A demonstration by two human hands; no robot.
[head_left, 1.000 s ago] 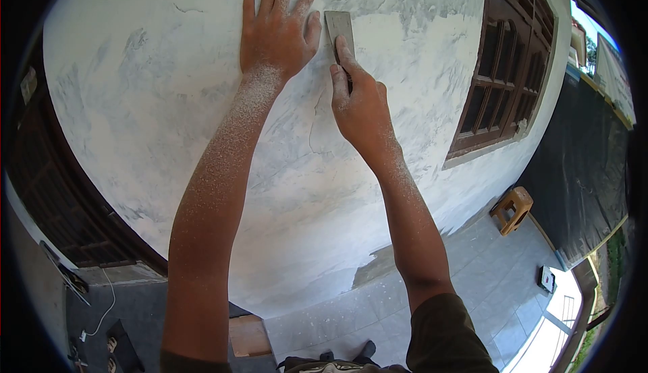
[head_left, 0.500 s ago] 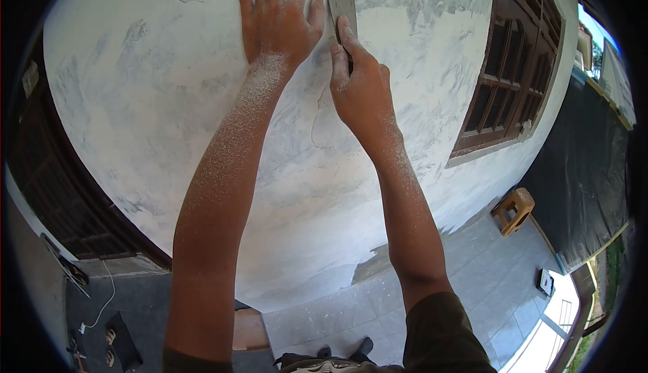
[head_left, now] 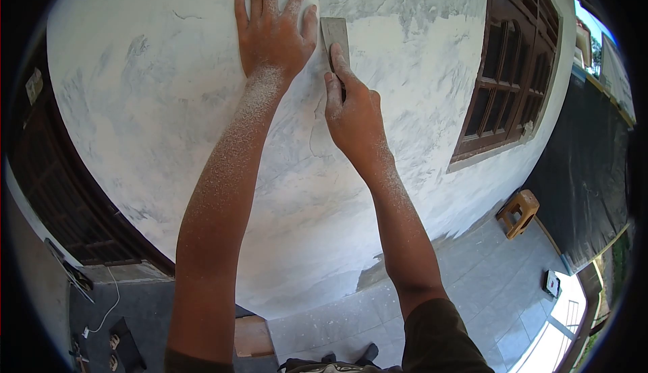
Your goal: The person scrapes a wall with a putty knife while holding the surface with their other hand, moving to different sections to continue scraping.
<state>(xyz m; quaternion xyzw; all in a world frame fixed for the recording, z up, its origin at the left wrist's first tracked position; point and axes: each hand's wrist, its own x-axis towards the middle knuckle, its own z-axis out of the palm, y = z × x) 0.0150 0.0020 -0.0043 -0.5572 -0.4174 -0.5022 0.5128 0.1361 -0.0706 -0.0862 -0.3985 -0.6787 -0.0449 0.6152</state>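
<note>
My left hand [head_left: 275, 39] lies flat on the white patchy wall [head_left: 304, 197] at the top centre, its fingers spread and dusted with powder. Just to its right, my right hand [head_left: 356, 106] grips a flat scraper [head_left: 335, 32] by its handle, thumb and index finger pressed along it. The scraper's grey blade points up and lies against the wall, close to my left thumb. White dust coats both forearms. A thin crack runs in the wall below the scraper.
A brown window [head_left: 506, 63] is set in the wall at right. A tan stool [head_left: 518, 212] stands on the grey tiled floor [head_left: 466, 272] beside a black sheet [head_left: 580, 170]. Dark wooden frames [head_left: 61, 177] are at left, with a white cable [head_left: 115, 299] and sandals [head_left: 113, 349] below.
My right hand and the scraper have moved down the wall. My left hand stays flat on the wall in about the same place. The view has shifted slightly.
</note>
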